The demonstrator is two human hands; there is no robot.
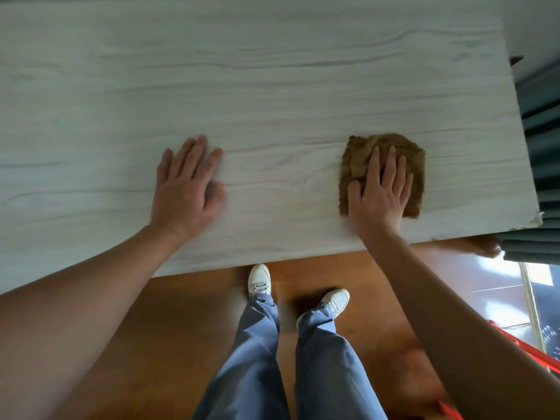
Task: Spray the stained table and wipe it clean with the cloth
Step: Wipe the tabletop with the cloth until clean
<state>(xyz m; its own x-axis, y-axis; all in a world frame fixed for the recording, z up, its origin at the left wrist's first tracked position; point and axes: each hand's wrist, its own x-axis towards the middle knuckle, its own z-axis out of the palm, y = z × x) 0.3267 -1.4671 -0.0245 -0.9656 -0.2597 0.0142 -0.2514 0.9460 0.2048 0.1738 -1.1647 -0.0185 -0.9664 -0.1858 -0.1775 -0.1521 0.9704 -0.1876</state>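
Right hand: our right hand (379,189) lies flat and spread on the brown cloth (403,153), palm down, fingers straight, thumb out to the side; it presses the cloth and does not grip it.
Left hand: our left hand (186,189) rests flat and open on the bare table (242,86), fingers together and pointing away from us, holding nothing.
Cloth: we see it folded into a rough square, lying on the table near the right end and close to the near edge, well apart from the left hand.
Containers: we see none on the table; a red frame (524,350) shows at the lower right, and we cannot tell what it is.
Count: we count two hands, one cloth, one table, two white shoes (259,278).
Edges: the near edge of the table runs just above our feet; its right corner is chipped and sits beside a grey curtain (542,131).
Open room: the whole far half of the table and the stretch between our hands lie bare, pale wood grain with no mark we can make out.
Floor: brown boards (181,313) under us.
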